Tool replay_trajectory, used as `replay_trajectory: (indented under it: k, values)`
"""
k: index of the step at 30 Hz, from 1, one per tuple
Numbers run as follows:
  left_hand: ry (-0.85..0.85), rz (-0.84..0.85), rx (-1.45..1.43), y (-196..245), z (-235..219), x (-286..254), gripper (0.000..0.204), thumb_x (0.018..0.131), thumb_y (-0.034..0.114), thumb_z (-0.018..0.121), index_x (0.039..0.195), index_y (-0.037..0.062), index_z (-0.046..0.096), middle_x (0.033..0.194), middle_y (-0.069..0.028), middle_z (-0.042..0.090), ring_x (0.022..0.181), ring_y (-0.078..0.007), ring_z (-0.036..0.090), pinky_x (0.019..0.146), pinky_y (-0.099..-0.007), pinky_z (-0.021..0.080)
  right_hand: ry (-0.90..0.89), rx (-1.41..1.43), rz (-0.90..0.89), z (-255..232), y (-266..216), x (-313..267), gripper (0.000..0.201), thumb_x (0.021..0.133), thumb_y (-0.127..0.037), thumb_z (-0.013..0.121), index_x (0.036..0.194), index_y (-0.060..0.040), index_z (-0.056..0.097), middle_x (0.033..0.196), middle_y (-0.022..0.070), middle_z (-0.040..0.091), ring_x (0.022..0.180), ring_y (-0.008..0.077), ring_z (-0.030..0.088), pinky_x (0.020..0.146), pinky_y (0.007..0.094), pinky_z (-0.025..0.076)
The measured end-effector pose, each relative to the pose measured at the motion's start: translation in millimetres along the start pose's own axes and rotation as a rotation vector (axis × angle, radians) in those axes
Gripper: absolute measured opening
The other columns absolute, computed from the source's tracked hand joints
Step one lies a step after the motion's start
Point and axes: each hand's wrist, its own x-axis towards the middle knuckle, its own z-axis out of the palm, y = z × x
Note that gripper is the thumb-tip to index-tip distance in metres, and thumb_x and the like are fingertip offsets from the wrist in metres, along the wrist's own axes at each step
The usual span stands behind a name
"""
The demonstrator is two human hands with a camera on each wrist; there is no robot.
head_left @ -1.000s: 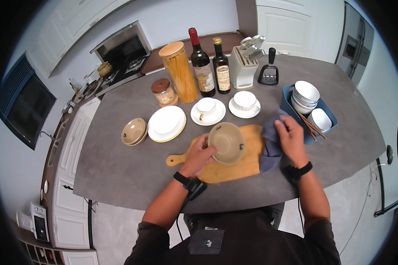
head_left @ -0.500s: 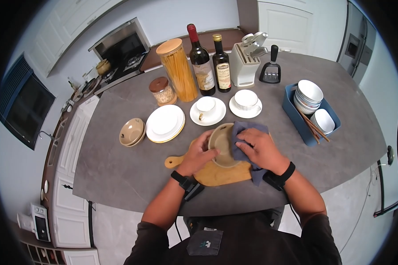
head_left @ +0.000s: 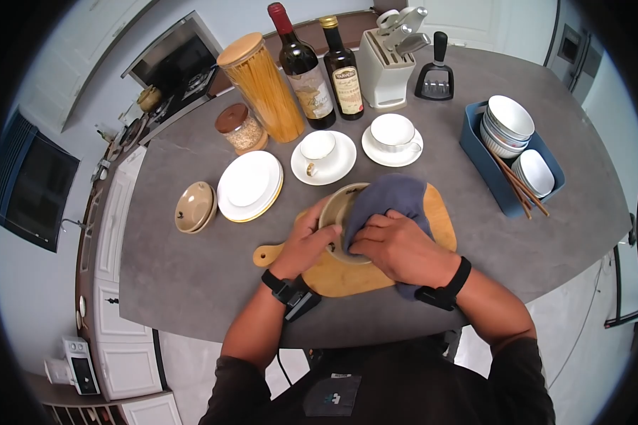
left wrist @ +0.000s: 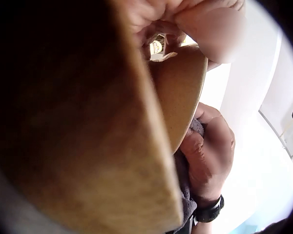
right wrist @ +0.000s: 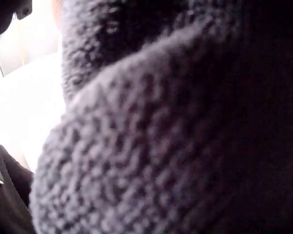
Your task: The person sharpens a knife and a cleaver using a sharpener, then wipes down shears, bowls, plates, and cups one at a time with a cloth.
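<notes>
Over the wooden cutting board (head_left: 361, 278), my left hand (head_left: 305, 244) grips a beige bowl (head_left: 335, 207) by its left side, thumb inside the rim. A grey-blue cloth (head_left: 393, 198) is bunched in my right hand (head_left: 404, 248), which presses it into the bowl's right side. The cloth covers much of the bowl's inside in the head view. From the left wrist, the bowl's wall (left wrist: 178, 97) shows beyond the board's blurred edge (left wrist: 156, 146), with the right hand (left wrist: 212, 151) holding the cloth at its rim. Folds of the cloth (right wrist: 127, 141) fill most of the right wrist view.
Stacked beige bowls (head_left: 193, 207) and white plates (head_left: 249, 185) stand at the left. Two cups on saucers (head_left: 324, 157) sit behind the board. Farther back are a pasta jar (head_left: 266, 92), bottles (head_left: 312, 85) and a knife block (head_left: 388, 71). A blue bin (head_left: 485, 166) holds bowls and chopsticks at right.
My right hand has brought the cloth leftward from the board's right edge into the bowl. The left hand keeps its hold, and the bowl has tilted. The head view has shifted downward.
</notes>
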Motion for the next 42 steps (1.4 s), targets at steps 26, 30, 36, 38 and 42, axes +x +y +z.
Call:
replay_trajectory:
  k: [26, 30, 36, 38, 42]
  values:
    - [0.058, 0.032, -0.159, -4.0, -2.2, -0.5, 0.05, 0.109, 0.023, 0.055, 0.154, 0.0003, 0.047, 0.143, -0.0071, 0.06, 0.131, -0.0144, 0.054, 0.11, -0.0316, 0.044, 0.609, 0.26, 0.37, 7.9, 10.5, -20.8, 0.027, 0.089, -0.005, 0.078, 0.114, -0.0011, 0.066, 0.12, 0.0161, 0.064, 0.108, 0.0305, 0.064, 0.096, 0.0362, 0.05]
    - [0.067, -0.003, -0.282, -2.9, -1.8, -5.6, 0.055, 0.107, 0.016, 0.058, 0.158, 0.0019, 0.041, 0.149, -0.0073, 0.055, 0.136, -0.0163, 0.053, 0.114, -0.0328, 0.043, 0.583, 0.198, 0.409, 8.8, 11.8, -22.1, 0.035, 0.09, -0.005, 0.079, 0.121, -0.0009, 0.063, 0.123, 0.0137, 0.062, 0.108, 0.0267, 0.064, 0.097, 0.0344, 0.05]
    - [0.039, 0.086, -0.313, -8.0, -4.3, -6.6, 0.063, 0.102, 0.007, 0.064, 0.16, 0.0047, 0.037, 0.151, -0.0063, 0.052, 0.139, -0.0169, 0.05, 0.116, -0.0348, 0.042, 0.602, 0.686, 0.642, 17.7, 10.9, -21.6, 0.052, 0.092, -0.009, 0.081, 0.134, 0.003, 0.053, 0.124, 0.0114, 0.063, 0.113, 0.0165, 0.061, 0.099, 0.0312, 0.05]
    - [0.041, 0.099, -0.308, -8.4, -4.8, -6.3, 0.065, 0.101, 0.005, 0.065, 0.16, 0.0051, 0.036, 0.151, -0.0061, 0.052, 0.14, -0.0168, 0.05, 0.116, -0.0353, 0.042, 0.554, 0.673, 0.643, 13.9, 10.6, -22.7, 0.052, 0.091, -0.008, 0.081, 0.134, 0.0035, 0.053, 0.124, 0.0118, 0.063, 0.114, 0.0164, 0.061, 0.1, 0.0312, 0.05]
    - [0.046, 0.111, -0.29, -8.6, -4.7, -7.7, 0.065, 0.1, 0.005, 0.066, 0.159, 0.0055, 0.037, 0.15, -0.0059, 0.053, 0.139, -0.0168, 0.05, 0.116, -0.0357, 0.042, 0.483, 0.659, 0.609, 11.8, 12.5, -25.0, 0.053, 0.09, -0.007, 0.08, 0.135, 0.0038, 0.053, 0.124, 0.0121, 0.064, 0.115, 0.0166, 0.062, 0.1, 0.0309, 0.05]
